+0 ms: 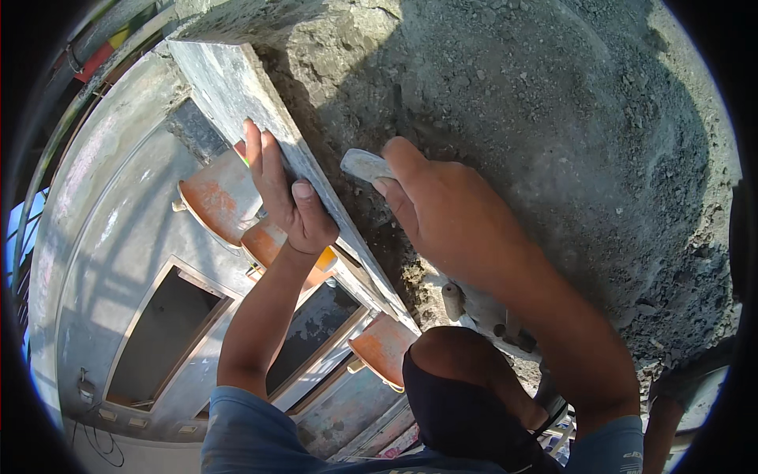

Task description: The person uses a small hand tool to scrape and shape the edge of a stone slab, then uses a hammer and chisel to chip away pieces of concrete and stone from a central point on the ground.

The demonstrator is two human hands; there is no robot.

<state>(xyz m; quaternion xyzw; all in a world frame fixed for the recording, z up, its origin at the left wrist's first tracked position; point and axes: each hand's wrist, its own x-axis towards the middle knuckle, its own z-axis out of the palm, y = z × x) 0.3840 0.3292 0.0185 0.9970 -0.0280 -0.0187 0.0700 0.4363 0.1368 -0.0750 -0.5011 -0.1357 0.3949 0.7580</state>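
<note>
Left hand (286, 197) is unclenched, fingers extended, against the outer left face of a grey board (217, 79); grips nothing, looks like bracing. Right hand (450, 201) is closed around a pale grey, flat-ended tool (365, 165), tip aimed left at the board. Held short, probably for control; rest hidden by the fist, exact type unclear. Tool is just right of the board, not touching it, over dark loose soil (371, 217); can't tell if it touches soil. Board edge runs far left to near centre, limits leftward travel. Open room: right and far, across the rough grey bed (545, 142). Near side tight: knee (466, 355). Beyond the board, left: orange-stained pans (219, 197), wall with framed openings (162, 332).
</note>
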